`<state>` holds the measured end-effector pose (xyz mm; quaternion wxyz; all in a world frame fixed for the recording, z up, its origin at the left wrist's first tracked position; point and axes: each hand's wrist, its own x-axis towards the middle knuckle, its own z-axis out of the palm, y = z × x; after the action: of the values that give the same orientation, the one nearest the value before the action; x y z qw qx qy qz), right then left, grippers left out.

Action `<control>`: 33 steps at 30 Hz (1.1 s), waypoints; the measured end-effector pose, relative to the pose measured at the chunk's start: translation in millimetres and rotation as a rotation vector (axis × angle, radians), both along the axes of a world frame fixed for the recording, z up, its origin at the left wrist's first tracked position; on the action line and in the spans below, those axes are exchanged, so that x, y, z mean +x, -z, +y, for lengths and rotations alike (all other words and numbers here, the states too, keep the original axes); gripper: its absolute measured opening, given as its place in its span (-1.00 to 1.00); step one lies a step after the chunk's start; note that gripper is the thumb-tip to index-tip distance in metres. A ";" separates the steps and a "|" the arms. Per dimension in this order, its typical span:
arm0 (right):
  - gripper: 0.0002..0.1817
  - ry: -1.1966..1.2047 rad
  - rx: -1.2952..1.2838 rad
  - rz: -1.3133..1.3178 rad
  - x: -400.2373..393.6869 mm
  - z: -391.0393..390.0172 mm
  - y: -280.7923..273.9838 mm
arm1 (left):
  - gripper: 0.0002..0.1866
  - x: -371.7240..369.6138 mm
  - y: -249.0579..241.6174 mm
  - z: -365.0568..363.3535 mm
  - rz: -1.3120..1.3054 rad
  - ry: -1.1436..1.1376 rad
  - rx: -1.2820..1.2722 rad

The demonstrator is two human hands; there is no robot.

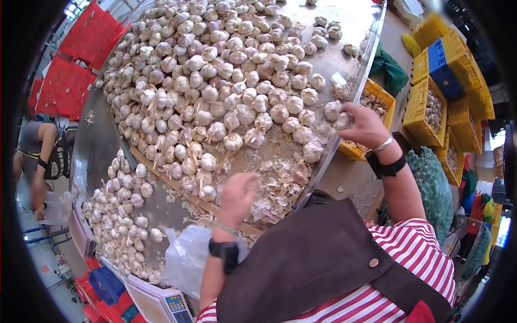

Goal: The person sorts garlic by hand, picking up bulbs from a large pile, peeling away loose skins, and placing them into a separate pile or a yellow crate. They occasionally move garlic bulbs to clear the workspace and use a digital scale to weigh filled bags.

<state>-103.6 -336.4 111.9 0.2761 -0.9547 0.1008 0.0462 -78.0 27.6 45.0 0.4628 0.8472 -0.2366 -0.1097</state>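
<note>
A large heap of white garlic bulbs (215,81) covers a steel table (350,27). My right hand (363,124) is at the table's right edge, its fingers closed around one garlic bulb (343,121). Nearer me, my left hand (237,194) hovers over a pile of loose papery garlic skins (280,183), fingers curled; I cannot tell whether it holds anything. Both wrists wear black bands. A brown apron over a red-striped shirt fills the lower right.
A wooden strip (161,175) separates a smaller garlic pile (121,210). A plastic bag (186,258) lies beside a weighing scale (161,301). Yellow crates (420,102) of garlic and a green mesh sack (436,188) stand right. Red crates (81,54) and another person (46,151) are on the left.
</note>
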 end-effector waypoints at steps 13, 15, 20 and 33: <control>-0.67 -0.257 -0.091 0.038 9.6 4.7 46.8 | -0.59 1.4 29.2 -99.6 -0.072 0.346 0.244; -0.77 -0.453 -0.222 0.319 23.4 40.8 46.1 | -0.64 14.2 25.8 -77.7 0.037 0.004 0.046; -0.80 -0.673 -0.261 0.353 32.8 71.5 66.9 | -0.74 44.9 1.5 -33.6 0.860 -0.508 -0.947; -0.79 -0.353 0.103 0.086 34.5 32.5 49.2 | -0.50 68.2 37.8 -165.4 -0.410 0.229 0.557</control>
<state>-69.1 -303.9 62.7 0.3075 -0.9394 -0.0593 0.1396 -9.8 -137.8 7.2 0.1418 0.9133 -0.3788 -0.0487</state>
